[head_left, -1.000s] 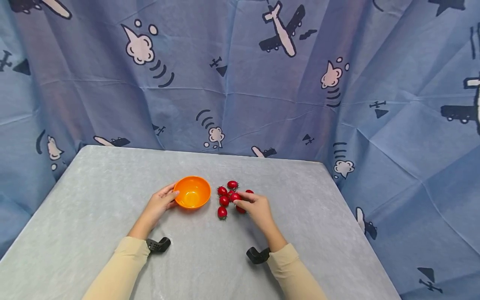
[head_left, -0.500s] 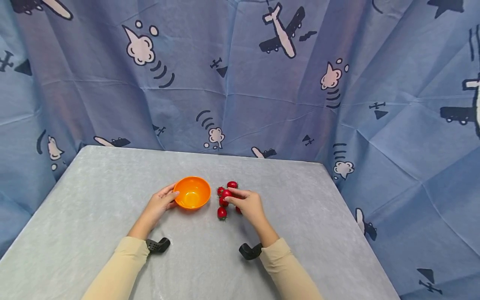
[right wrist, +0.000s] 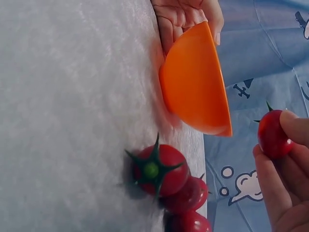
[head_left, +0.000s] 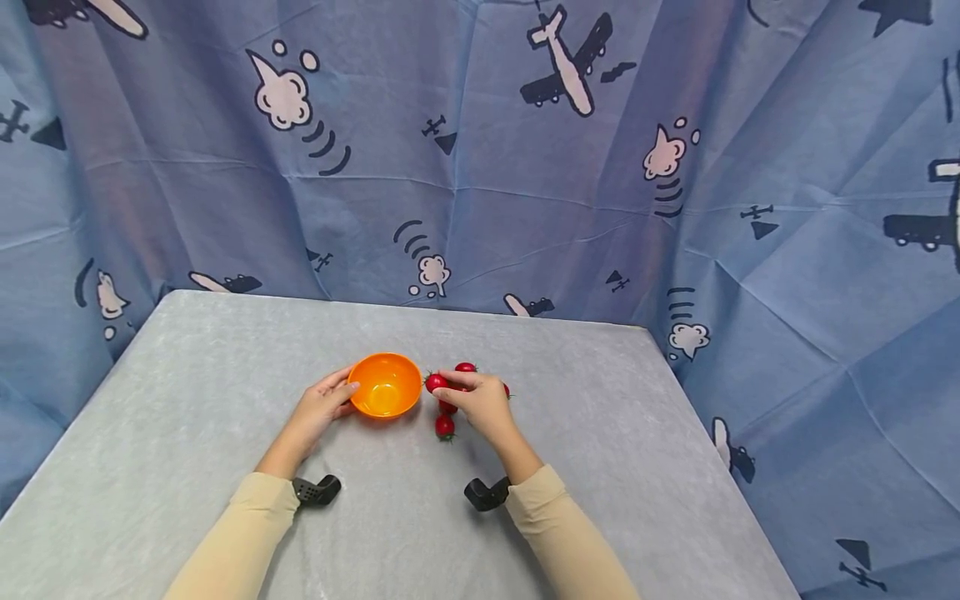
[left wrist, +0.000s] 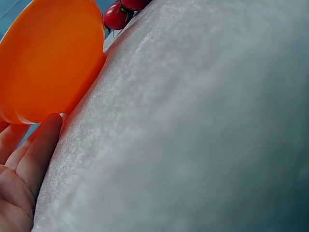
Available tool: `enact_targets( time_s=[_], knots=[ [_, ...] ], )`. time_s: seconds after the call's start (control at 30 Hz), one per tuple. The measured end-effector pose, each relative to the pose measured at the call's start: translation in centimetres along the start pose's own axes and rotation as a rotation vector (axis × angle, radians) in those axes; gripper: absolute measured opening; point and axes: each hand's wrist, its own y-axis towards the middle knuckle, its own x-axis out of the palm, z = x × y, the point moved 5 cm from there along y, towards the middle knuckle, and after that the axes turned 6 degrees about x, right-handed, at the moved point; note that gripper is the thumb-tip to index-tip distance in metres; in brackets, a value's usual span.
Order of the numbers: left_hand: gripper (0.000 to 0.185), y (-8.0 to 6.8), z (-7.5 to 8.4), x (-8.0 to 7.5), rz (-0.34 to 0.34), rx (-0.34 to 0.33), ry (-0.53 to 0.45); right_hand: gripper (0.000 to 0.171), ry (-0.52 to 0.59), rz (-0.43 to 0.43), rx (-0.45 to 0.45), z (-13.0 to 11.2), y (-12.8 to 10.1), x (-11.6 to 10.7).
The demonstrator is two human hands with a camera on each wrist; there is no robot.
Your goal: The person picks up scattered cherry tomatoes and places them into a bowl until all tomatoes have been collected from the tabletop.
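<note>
An orange bowl [head_left: 384,385] stands mid-table. My left hand [head_left: 341,385] grips its left rim, thumb on the edge; the right wrist view shows those fingers [right wrist: 186,17] behind the bowl [right wrist: 198,87]. My right hand [head_left: 450,385] pinches a red cherry tomato [head_left: 435,382] just right of the bowl's rim, lifted off the cloth; it also shows in the right wrist view [right wrist: 273,135]. Several more tomatoes [head_left: 446,426] lie on the table beside and under that hand, one with a green stem [right wrist: 159,170]. The left wrist view shows the bowl [left wrist: 48,58] and my left fingers [left wrist: 34,154].
The grey table [head_left: 187,375] runs to a far edge against a blue cloth backdrop [head_left: 480,167] printed with planes, which also hangs on both sides. Black wrist mounts [head_left: 317,489] sit at my sleeves.
My right hand has picked one tomato out of the cluster and carried it left, up to the bowl's right rim. The left hand and the bowl have stayed put.
</note>
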Motion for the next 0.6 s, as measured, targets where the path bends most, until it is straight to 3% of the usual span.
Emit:
enact_targets(
  time_s=[0.6],
  knots=[
    [0.057,0.0,0.1,0.0,-0.004,0.003,-0.009,0.034,0.012,-0.039,-0.083,-1.6,1.1,2.5]
  ],
)
